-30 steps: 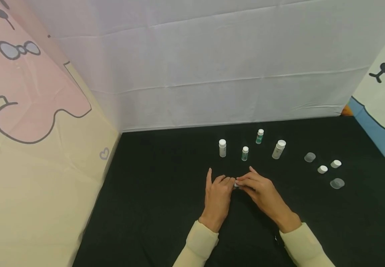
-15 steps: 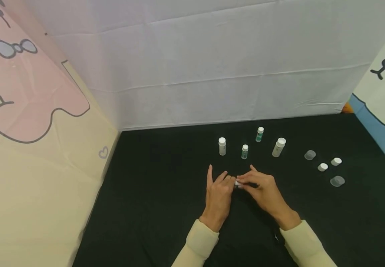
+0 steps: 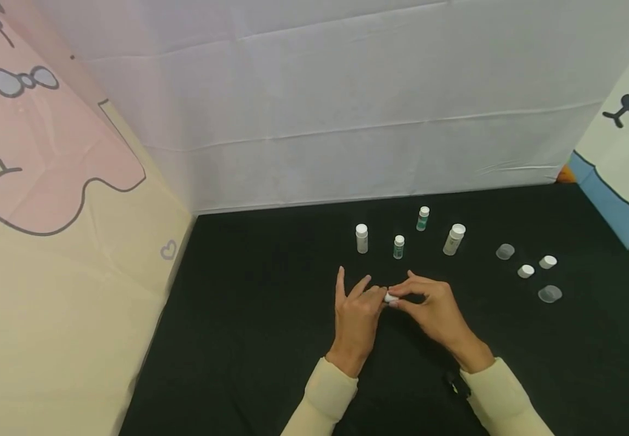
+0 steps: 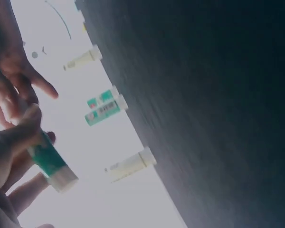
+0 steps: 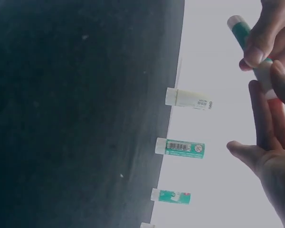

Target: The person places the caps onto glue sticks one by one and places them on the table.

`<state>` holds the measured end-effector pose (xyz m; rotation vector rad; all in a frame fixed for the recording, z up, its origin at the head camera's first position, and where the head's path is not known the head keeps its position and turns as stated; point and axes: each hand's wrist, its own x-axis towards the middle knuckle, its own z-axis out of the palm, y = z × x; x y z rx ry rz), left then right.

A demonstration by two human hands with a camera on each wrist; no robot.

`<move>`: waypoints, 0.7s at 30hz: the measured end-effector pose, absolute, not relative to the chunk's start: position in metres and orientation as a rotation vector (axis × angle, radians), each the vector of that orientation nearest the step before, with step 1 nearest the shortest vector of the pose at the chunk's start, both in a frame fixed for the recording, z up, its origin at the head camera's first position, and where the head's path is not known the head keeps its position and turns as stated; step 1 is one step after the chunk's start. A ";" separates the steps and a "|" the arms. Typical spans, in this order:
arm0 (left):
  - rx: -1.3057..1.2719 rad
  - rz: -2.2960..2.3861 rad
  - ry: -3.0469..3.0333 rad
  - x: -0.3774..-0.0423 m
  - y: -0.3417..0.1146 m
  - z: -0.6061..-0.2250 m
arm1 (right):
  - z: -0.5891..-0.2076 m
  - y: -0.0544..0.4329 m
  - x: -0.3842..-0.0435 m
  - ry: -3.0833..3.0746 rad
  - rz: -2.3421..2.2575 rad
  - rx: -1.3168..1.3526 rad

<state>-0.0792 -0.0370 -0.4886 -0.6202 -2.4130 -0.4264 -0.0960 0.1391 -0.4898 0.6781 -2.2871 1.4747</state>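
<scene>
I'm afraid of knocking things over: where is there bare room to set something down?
The widest patch is black tabletop between the left hand and the beige, pink-printed cloth wall; another, right of the cream right sleeve, nearer than the clear plastic cups. Crowded: beyond both hands, with four white-topped tubes, and around those cups and two white cylinders.

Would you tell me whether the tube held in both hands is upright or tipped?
Tipped: the held tube lies at a slant to a standing green tube in the right wrist view.
</scene>
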 end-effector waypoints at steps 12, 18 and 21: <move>-0.663 -0.099 -2.448 -0.085 -0.047 -0.492 | -0.489 0.133 -0.093 -2.238 1.472 0.715; -0.746 -0.085 -2.366 -0.084 -0.046 -0.494 | -0.491 0.133 -0.092 -2.245 1.495 0.696; -0.771 -0.086 -2.349 -0.083 -0.045 -0.494 | -0.491 0.133 -0.093 -2.278 1.522 0.674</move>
